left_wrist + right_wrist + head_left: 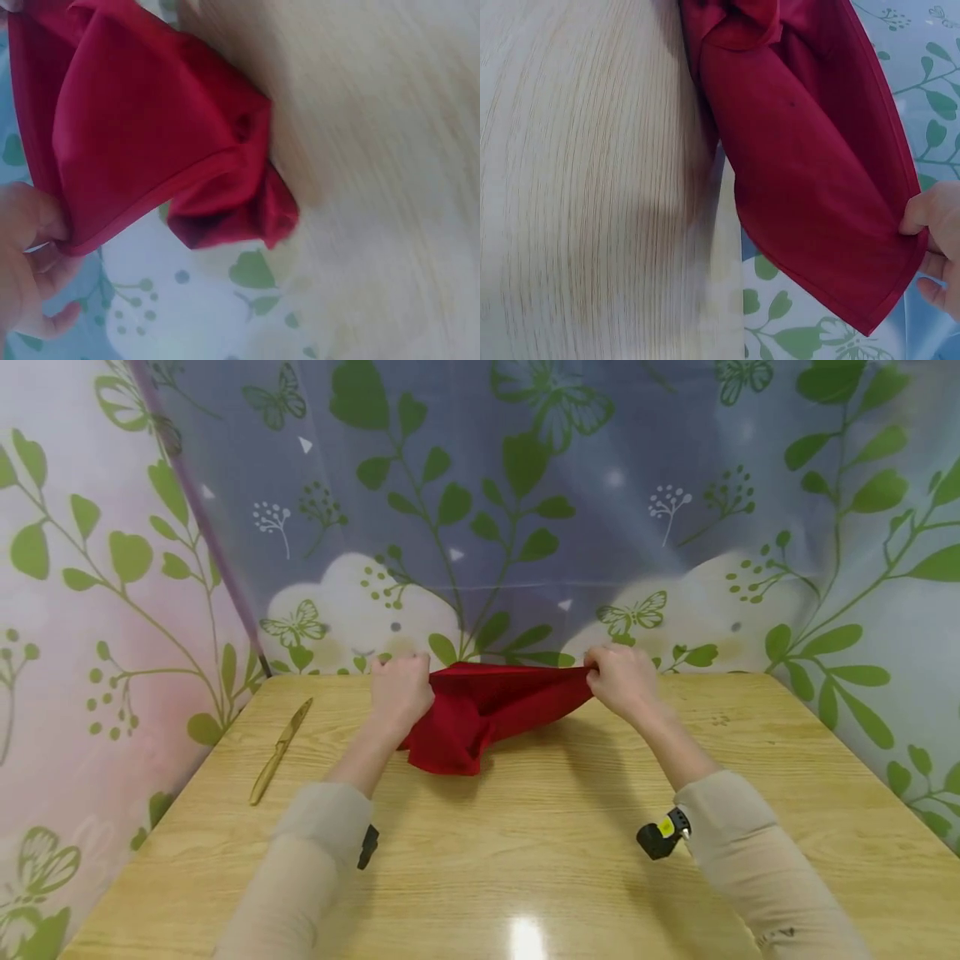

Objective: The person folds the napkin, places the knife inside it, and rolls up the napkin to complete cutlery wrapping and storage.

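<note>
You have a red hemmed cloth [517, 708] strung out between your two hands over the far end of the wooden table [517, 852], close to the patterned backdrop [487, 527]. Its long axis runs left to right, across the table, and its far edge makes a nearly straight line from one hand to the other. The rest drops toward you in folds — bunched most on the left, where a blunt flap points to your side of the table. Whether that flap touches the wood, you cannot tell.

Your left hand [401, 693] pinches the cloth at a hemmed corner; the left wrist view shows thumb and fingers closed on it, with one fingertip standing off below. Your right hand [621, 681] pinches the hem between thumb and fingers, and in the right wrist view a pointed corner of cloth sticks out just beside the grip. Neither hand is spread wide.

Left of your left forearm, well apart from the cloth, a gold-coloured knife [281, 752] lies slantwise — blade tip away from you, handle toward you.
</note>
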A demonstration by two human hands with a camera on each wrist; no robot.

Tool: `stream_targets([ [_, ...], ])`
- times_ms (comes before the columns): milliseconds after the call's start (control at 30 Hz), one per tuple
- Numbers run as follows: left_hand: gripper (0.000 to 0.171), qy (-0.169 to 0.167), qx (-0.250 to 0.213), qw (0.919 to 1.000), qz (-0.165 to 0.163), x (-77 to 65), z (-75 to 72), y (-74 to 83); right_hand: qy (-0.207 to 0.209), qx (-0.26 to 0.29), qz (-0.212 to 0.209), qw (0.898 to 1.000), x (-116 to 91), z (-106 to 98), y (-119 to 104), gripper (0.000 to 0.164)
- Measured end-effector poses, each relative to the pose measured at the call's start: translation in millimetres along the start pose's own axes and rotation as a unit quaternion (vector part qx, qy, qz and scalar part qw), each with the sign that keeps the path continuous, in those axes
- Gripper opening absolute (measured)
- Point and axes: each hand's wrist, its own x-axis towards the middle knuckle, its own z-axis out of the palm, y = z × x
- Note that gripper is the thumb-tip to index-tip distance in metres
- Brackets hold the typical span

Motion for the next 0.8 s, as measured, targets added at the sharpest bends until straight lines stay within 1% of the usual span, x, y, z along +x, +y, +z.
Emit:
stream_targets([
  [67,0.01,0.019,0.005,0.9998,0.005,-2.0,3.0,-4.0,0.017,-0.005,-0.001,1.0,-1.5,-0.8,3.8,0.019],
  [167,0.008,0.062,0.002,0.998,0.011,-4.5,7.6,-10.2,0.043,-0.014,0.0,0.999,-1.9,-3.6,11.3,0.017],
  [233,0.008,0.08,-0.009,0.9967,0.014,-5.6,9.2,-13.4,0.049,-0.018,0.006,0.999,-2.7,-7.3,17.2,0.015],
  [267,0.008,0.083,-0.014,0.9963,0.014,-5.6,9.3,-14.8,0.048,-0.018,0.01,0.999,-2.9,-9.5,20.1,0.015],
  [367,0.009,0.076,-0.026,0.9967,0.011,-5.3,7.1,-19.1,0.038,-0.018,0.035,0.999,-4.8,-18.3,28.6,0.015],
  [467,0.008,0.05,-0.028,0.9984,0.003,-4.2,1.0,-23.7,0.029,-0.013,0.06,0.998,-8.0,-28.3,36.5,0.017],
  [567,0.006,0.032,-0.033,0.9989,-0.009,-2.5,-8.8,-29.2,0.031,-0.008,0.07,0.997,-11.3,-38.6,42.7,0.018],
  [633,0.007,0.033,-0.043,0.9985,-0.01,-2.1,-16.7,-32.9,0.032,-0.002,0.068,0.997,-13.2,-46.0,44.5,0.019],
  [700,0.01,0.055,-0.058,0.9968,0.0,-2.9,-25.9,-35.7,0.033,0.012,0.059,0.998,-15.4,-53.9,44.7,0.018],
  [767,0.013,0.099,-0.076,0.992,0.023,-4.5,-37.0,-37.9,0.028,0.037,0.049,0.998,-18.0,-62.1,43.4,0.018],
  [800,0.014,0.126,-0.087,0.9877,0.034,-5.3,-43.4,-38.6,0.028,0.05,0.042,0.997,-19.4,-66.4,42.7,0.018],
])
